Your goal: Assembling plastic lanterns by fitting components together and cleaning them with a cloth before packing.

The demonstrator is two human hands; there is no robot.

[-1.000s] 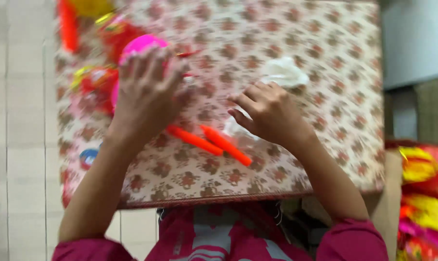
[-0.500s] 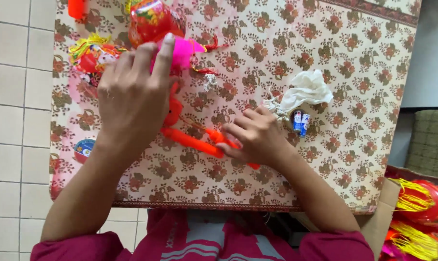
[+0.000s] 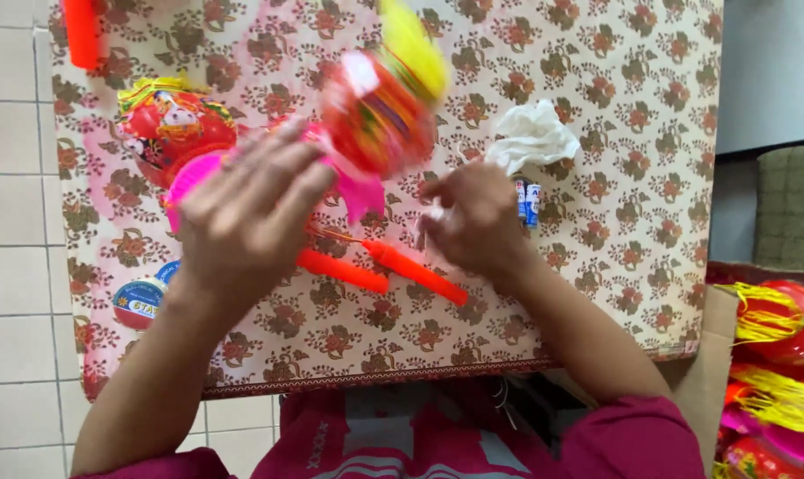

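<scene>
My left hand point(image 3: 247, 217) grips a bright pink plastic piece point(image 3: 353, 191) of a toy lantern; the lantern's red, multicoloured globe point(image 3: 375, 115) with a yellow tassel point(image 3: 415, 40) is blurred just beyond my fingers. My right hand point(image 3: 473, 222) hovers curled beside it, fingertips near the pink piece; whether it holds something small is unclear. Two orange plastic sticks point(image 3: 415, 273) lie on the floral tablecloth point(image 3: 597, 266) under my hands.
Another red lantern point(image 3: 173, 124) lies at the left, an orange stick point(image 3: 82, 31) at the top left. A crumpled white tissue point(image 3: 533, 135) and small batteries point(image 3: 528, 202) sit right of centre. A round tape roll point(image 3: 138, 302) lies near the left edge. More lanterns point(image 3: 775, 372) fill a box at right.
The lantern globe has swung from the upper left to between my hands. My left hand has turned and shifted right with the pink piece; my right hand has lifted off the orange sticks.
</scene>
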